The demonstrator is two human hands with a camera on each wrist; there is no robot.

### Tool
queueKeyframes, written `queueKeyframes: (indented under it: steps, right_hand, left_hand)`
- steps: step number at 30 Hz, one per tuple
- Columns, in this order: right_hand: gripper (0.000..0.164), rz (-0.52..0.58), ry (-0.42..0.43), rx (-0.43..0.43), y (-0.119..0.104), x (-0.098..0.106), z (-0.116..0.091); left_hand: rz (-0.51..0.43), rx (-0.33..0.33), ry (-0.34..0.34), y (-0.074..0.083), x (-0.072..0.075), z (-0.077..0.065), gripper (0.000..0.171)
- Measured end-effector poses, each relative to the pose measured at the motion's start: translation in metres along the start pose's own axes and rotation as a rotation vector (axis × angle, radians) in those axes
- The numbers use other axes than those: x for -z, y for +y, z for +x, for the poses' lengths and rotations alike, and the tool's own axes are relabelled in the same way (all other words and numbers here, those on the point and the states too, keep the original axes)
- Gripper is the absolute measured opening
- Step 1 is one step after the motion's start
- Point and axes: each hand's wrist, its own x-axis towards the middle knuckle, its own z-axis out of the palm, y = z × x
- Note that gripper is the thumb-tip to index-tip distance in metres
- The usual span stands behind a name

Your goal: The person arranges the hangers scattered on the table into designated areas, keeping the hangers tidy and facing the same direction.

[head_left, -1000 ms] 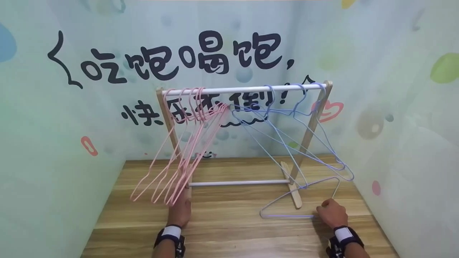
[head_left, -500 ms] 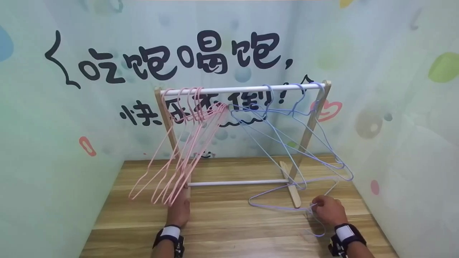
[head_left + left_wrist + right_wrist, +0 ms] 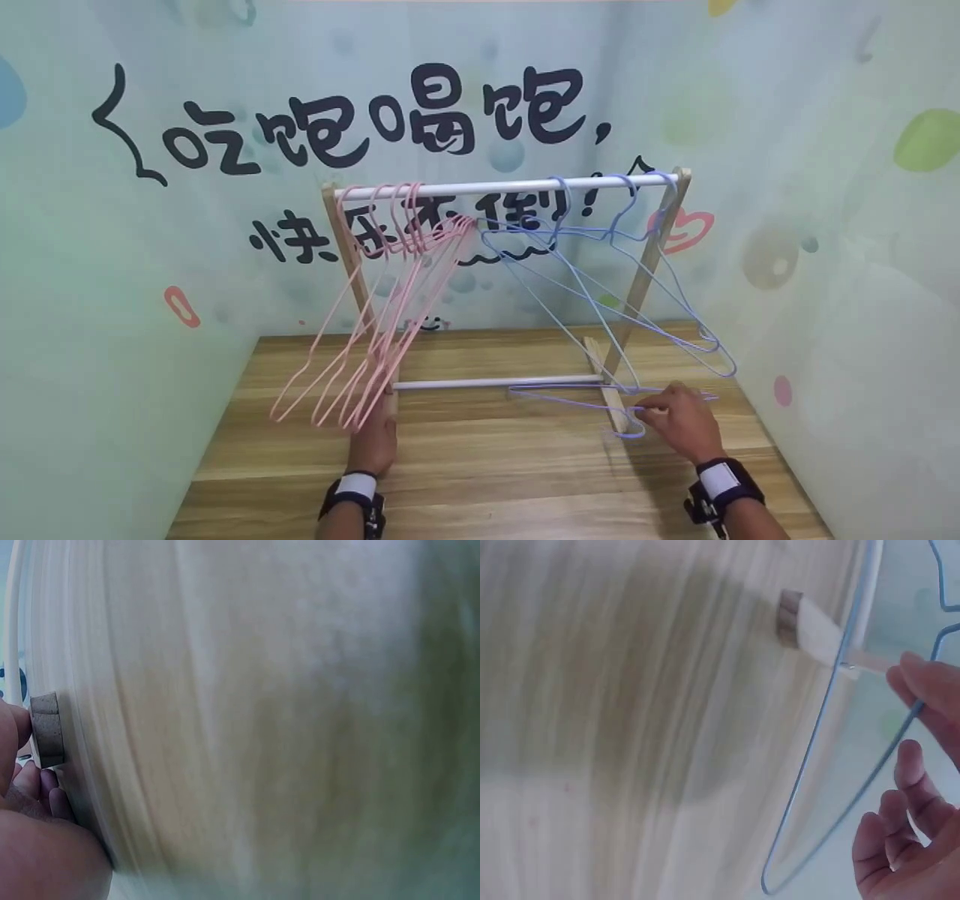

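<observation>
My right hand [image 3: 686, 424] pinches a blue wire hanger [image 3: 804, 757] between thumb and index finger, the other fingers loosely bent. In the head view the hanger lies nearly flat above the table, its hook pointing towards me, by the rack's right foot [image 3: 616, 412]. My left hand [image 3: 373, 442] grips the front end of the rack's left wooden foot [image 3: 47, 731], thumb on one side and fingers on the other. Several pink hangers [image 3: 367, 397] hang above that hand and partly cover it. Three blue hangers [image 3: 568, 199] hang at the right of the white top bar [image 3: 487, 187].
A white lower bar [image 3: 495, 383] joins the rack's wooden legs. The wood-grained table [image 3: 480, 480] is enclosed by pale printed walls [image 3: 847, 300] at the back and both sides. The hung blue hangers spread out above my right hand.
My right hand has lifted the blue hanger slightly, moved away from me and turned it, so its hook now points forward-left of the hand, towards me. The left hand has stayed put.
</observation>
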Motion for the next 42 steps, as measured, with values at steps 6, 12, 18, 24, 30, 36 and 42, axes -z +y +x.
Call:
queueKeyframes:
  steps: [6,12,18,24,30,36,42]
  right_hand:
    - [0.009,-0.03,0.158,0.181,-0.015,-0.007,0.006]
    - [0.008,-0.025,0.154,0.287,-0.04,-0.011,0.012]
    - [0.006,0.095,0.021,0.298,-0.074,-0.02,0.011]
    - [0.016,0.235,-0.013,0.301,-0.102,-0.037,0.004]
    - [0.019,0.353,0.002,0.217,-0.131,-0.045,-0.007]
    - [0.019,0.411,0.127,0.114,-0.162,-0.048,-0.014]
    - [0.02,0.392,0.236,0.095,-0.184,-0.054,-0.013]
  left_hand:
    - [0.035,-0.003,0.004,0.005,0.002,-0.002,0.052]
    - [0.038,-0.006,0.012,0.007,0.005,-0.002,0.051]
    - [-0.035,0.017,0.008,-0.007,-0.002,0.001,0.062]
    - [-0.051,0.014,0.01,-0.007,-0.003,-0.001,0.061]
    - [0.019,-0.024,0.06,-0.008,-0.006,-0.001,0.055]
    - [0.015,-0.015,0.056,-0.006,-0.004,-0.001,0.05]
    - [0.017,0.002,0.021,-0.004,-0.003,-0.001,0.051]
